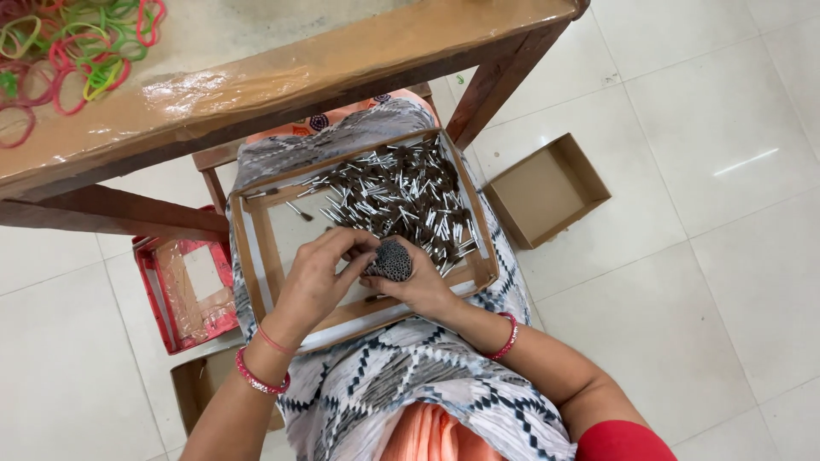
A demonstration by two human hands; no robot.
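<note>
My right hand (420,286) has its grip closed around a round bundle of thin metal tubes (391,260), held end-on so the open mouths face up at me like a honeycomb; that way I can see whether the ends sit level. My left hand (318,277) comes in from the other side, fingers (363,245) curled over the top edge of the bundle, thumb pressing its near side, so the grip there is narrow and rests on the bundle rather than carrying it. Between the two hands the tubes cannot splay.

The bundle sits just above the near end of the shallow cardboard tray (256,248) that lies across my lap, so anything that slips drops back into the tray and not onto the floor. Just beyond my grip lies the heap of loose tubes (397,201), filling the far right part of the tray, close enough to reach without shifting. The tray's left part is mostly bare.

Farther off beyond the tray stands the wooden bench (342,60), with coloured rubber bands (68,51) scattered at its far left. On the tiled floor, an empty cardboard box (547,189) lies to the right of my grip, and a red tray (184,290) lies to the left.
</note>
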